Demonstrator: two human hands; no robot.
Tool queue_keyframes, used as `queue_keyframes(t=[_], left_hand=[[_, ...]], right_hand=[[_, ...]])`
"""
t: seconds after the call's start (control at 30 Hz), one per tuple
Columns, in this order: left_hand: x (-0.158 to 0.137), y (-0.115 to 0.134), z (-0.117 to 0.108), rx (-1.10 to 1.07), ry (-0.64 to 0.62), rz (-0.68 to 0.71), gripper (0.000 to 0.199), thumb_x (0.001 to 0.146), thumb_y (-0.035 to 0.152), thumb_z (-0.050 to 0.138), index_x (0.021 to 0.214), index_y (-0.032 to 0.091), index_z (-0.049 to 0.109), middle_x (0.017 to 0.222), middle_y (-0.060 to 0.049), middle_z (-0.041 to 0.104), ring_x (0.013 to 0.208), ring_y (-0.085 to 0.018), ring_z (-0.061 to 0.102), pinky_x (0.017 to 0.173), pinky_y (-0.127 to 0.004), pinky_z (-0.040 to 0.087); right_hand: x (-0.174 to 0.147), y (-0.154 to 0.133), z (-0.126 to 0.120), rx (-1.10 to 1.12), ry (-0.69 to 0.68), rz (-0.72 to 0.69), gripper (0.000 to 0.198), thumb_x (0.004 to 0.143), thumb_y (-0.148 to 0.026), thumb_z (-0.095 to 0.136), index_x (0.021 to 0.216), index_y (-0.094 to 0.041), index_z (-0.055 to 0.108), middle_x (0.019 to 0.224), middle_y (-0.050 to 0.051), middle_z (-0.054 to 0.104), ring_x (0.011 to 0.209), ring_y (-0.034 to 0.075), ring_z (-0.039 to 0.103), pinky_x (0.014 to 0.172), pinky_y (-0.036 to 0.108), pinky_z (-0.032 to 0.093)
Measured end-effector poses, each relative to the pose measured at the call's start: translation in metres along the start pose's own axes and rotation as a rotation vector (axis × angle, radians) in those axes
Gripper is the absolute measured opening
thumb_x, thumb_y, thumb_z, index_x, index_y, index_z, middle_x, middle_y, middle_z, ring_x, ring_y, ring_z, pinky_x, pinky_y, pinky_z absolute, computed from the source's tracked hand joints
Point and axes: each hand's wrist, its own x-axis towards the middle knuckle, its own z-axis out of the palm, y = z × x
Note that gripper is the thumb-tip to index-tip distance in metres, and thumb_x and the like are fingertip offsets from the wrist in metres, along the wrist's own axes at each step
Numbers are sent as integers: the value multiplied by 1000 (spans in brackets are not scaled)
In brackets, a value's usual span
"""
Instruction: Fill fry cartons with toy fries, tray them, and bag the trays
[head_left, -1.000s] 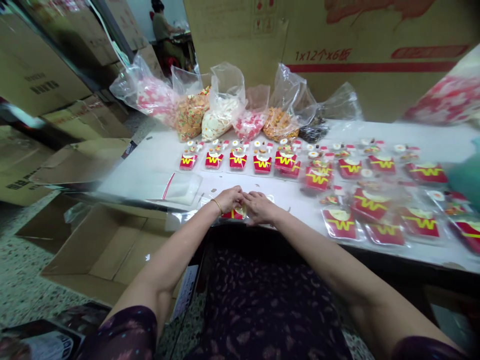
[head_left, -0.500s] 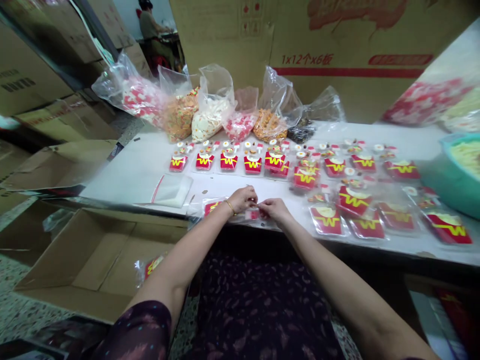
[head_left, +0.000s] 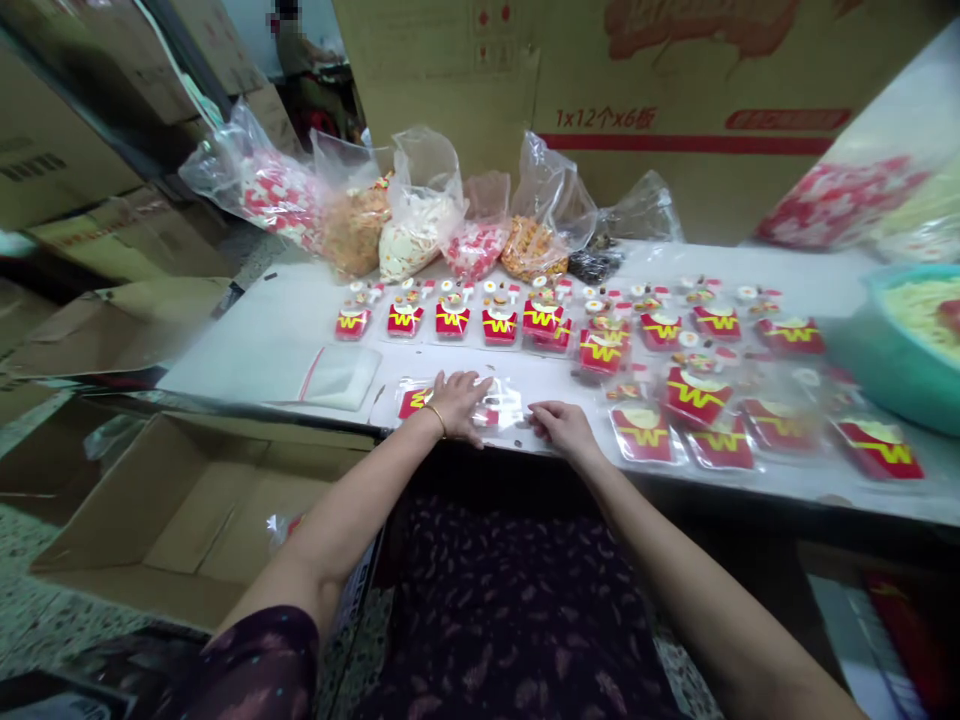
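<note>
At the near edge of the table, my left hand (head_left: 459, 405) lies flat with its fingers spread, pressing on a clear plastic bag (head_left: 511, 402). A red packet with a yellow W (head_left: 412, 402) shows inside the bag, left of that hand; my palm and fingers cover its middle. Just off the bag's right end is my right hand (head_left: 562, 428), its thumb and fingertips drawn together. What those fingertips hold, if anything, is too small to make out. A stack of flat clear bags (head_left: 342, 377) with a red strip lies to the left.
Several filled red-and-yellow packets (head_left: 451, 319) spread across the table's middle and right. Behind them stand bags of small pieces (head_left: 474, 245). A teal basin (head_left: 892, 340) is at right, an open carton (head_left: 217, 510) below left. A person (head_left: 300, 60) sits far back.
My hands have come apart. The left moved left and flattened onto the bag with fingers spread; the right drew slightly right, off the bag's end. The view shifted a little.
</note>
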Motion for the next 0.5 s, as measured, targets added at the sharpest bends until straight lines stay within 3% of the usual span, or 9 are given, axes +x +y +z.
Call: queue_keyframes(t=[0.13,0.2,0.3,0.4,0.5], left_hand=[[-42,-6,-11,40,58,39,96,50,53,68,133,25,28,128,-12,37,114,-32,37,98,-49,24],[-85,-25,-17,24,144,26,96,53,51,67,135,25,24,130,-11,33,117,-30,35,98,-44,26],[-172,-69,-16,9,257,-77,94,59,51,63,137,24,18,132,-10,30,119,-26,33,99,-39,28],[-250,-108,11,15,224,-324,95,58,46,65,137,21,18,130,-11,33,118,-26,35,99,-37,29],[-283,-133,61,4,89,-533,95,54,39,68,136,20,22,132,-13,34,119,-30,35,99,-41,29]], right_hand=[[-12,-7,-8,-152,-38,10,18,69,-22,57,81,-12,66,56,1,62,44,6,49,44,18,41],[-17,-10,-9,-191,-15,15,22,70,-23,57,86,-12,66,62,3,64,49,8,53,50,20,44],[-19,-10,-5,-245,43,-47,24,69,-26,58,88,-12,66,69,4,66,56,10,56,55,22,46],[-19,-6,2,-325,94,-87,25,70,-28,56,88,-13,66,63,2,63,54,11,55,55,24,47],[-20,-3,7,-400,120,-97,25,71,-28,55,89,-15,66,59,2,62,52,12,55,56,26,47]])
